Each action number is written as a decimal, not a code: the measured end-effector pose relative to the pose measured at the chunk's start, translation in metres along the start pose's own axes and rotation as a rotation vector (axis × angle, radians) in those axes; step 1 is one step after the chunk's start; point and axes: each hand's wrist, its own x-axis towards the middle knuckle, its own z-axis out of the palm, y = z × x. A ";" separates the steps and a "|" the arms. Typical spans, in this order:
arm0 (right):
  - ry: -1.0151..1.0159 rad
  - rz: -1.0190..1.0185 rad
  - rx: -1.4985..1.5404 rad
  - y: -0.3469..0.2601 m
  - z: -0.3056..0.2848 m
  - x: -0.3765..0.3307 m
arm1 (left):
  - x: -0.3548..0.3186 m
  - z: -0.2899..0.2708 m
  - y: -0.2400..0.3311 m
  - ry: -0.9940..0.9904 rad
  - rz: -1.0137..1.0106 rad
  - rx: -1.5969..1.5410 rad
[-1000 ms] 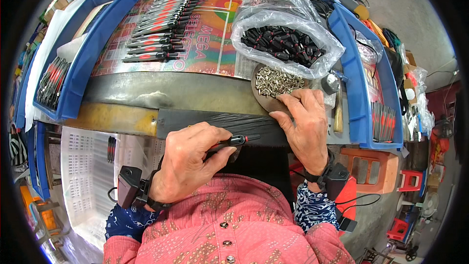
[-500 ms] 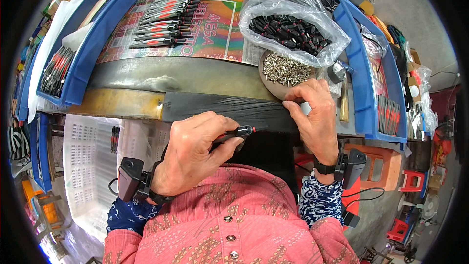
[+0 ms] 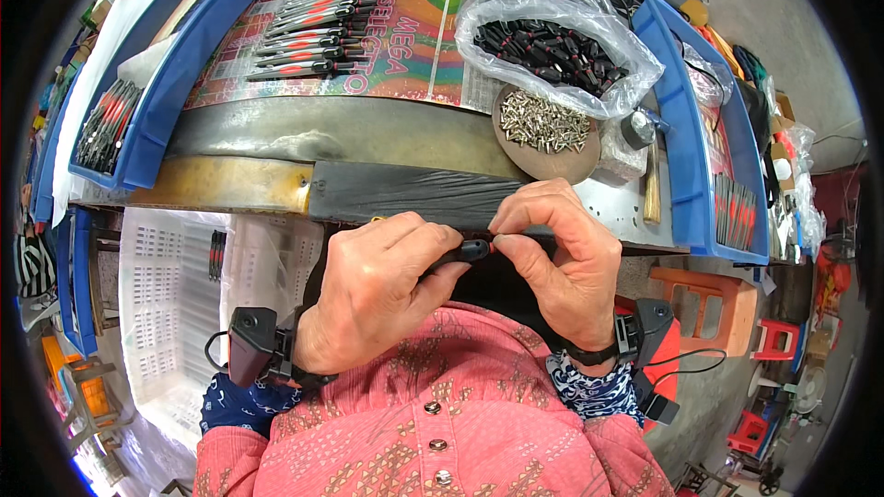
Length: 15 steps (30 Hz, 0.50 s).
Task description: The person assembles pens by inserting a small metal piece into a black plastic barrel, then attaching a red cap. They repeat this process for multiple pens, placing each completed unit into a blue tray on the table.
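Note:
My left hand (image 3: 382, 281) is closed around a black handle piece (image 3: 474, 250), its end pointing right between thumb and forefinger. Thumb and forefinger of my right hand (image 3: 562, 253) are pinched together right at that end, where a speck of red shows. Whatever lies between those fingertips is too small to make out. Beyond my right hand a brownish round dish (image 3: 529, 155) holds a heap of small silver metal parts (image 3: 545, 122). Behind it an open clear plastic bag (image 3: 635, 81) is full of black parts with red bits (image 3: 552, 55).
Rows of black-and-red pen-like tools (image 3: 313, 41) lie on a printed sheet (image 3: 396, 64). Blue bins flank the bench, left (image 3: 152, 143) and right (image 3: 686, 156), both holding similar tools. A brush (image 3: 652, 189) lies beside the right bin. Below left stands a white crate (image 3: 170, 304).
My right hand has come from the dish of metal parts, left and toward me, to the end of the handle piece. The left hand keeps its hold, almost in place.

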 end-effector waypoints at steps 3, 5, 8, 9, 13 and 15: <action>-0.024 0.046 0.098 0.001 0.005 -0.002 | -0.001 0.001 0.002 0.009 0.021 0.028; -0.028 0.084 0.133 0.001 0.007 -0.003 | -0.002 0.001 0.002 0.012 0.037 0.041; -0.035 0.110 0.158 0.001 0.008 -0.004 | -0.002 0.002 0.001 0.017 0.059 0.050; -0.035 0.119 0.168 0.001 0.008 -0.004 | -0.003 0.002 0.001 0.018 0.062 0.051; -0.032 0.147 0.191 0.001 0.009 -0.005 | -0.002 0.003 0.000 0.026 0.080 0.043; -0.030 0.154 0.196 0.001 0.010 -0.006 | -0.002 0.004 0.000 0.022 0.081 0.054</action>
